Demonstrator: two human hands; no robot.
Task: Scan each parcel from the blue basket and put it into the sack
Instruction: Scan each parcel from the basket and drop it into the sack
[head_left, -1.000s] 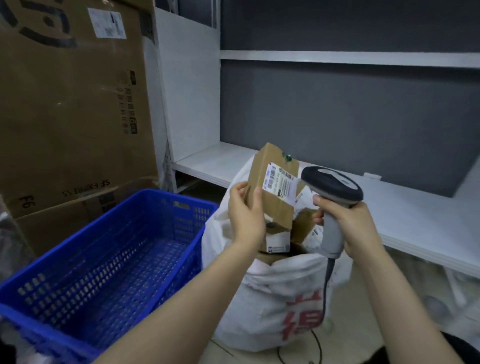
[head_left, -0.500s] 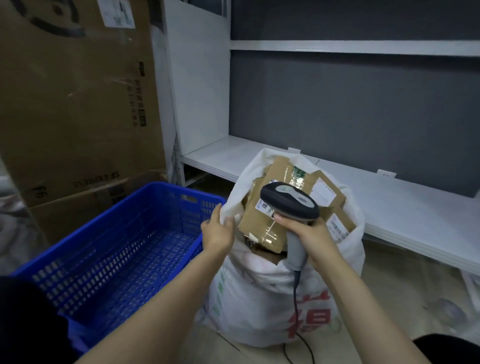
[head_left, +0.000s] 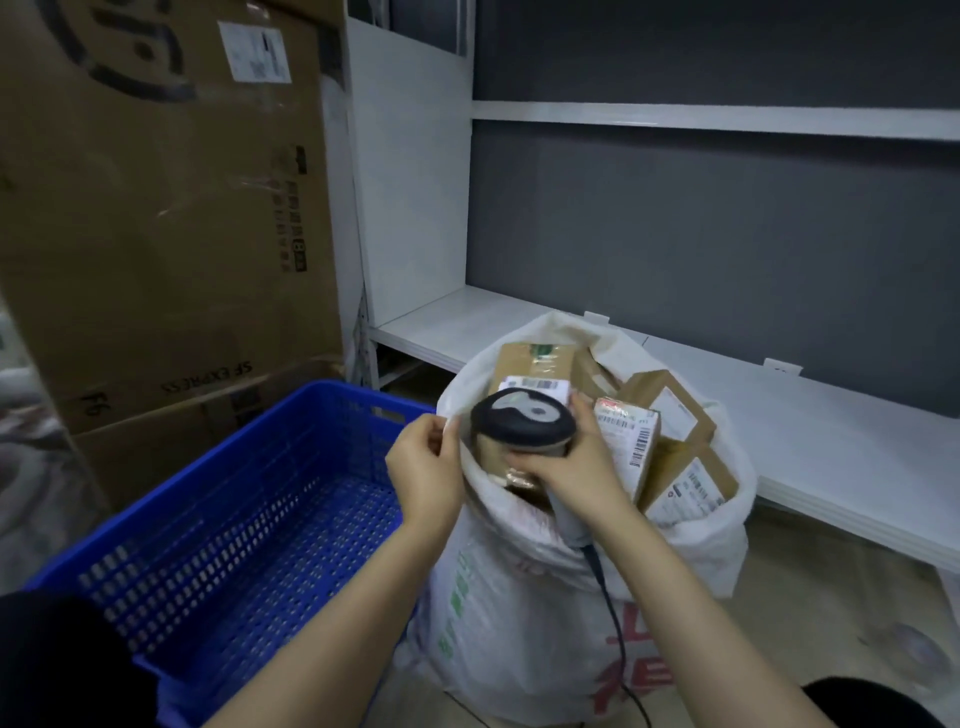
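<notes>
A white sack (head_left: 519, 613) with red and green print stands on the floor, filled to the top with several brown cardboard parcels (head_left: 670, 405) bearing white labels. My left hand (head_left: 423, 467) pinches the sack's rim on its left side. My right hand (head_left: 574, 467) grips a dark handheld scanner (head_left: 522, 421) over the sack's mouth, its cable hanging down the front. The blue basket (head_left: 223, 525) sits to the left of the sack; the part of its floor that shows holds no parcel.
Large brown cartons (head_left: 156, 208) lean at the left behind the basket. A low white shelf (head_left: 831, 431) runs behind the sack along a grey wall, with a higher shelf (head_left: 727, 119) above. Bare floor lies at the right of the sack.
My left hand let go of the parcel it held up, which now lies in the sack, and took hold of the sack's rim. The scanner hand dropped down over the sack's mouth.
</notes>
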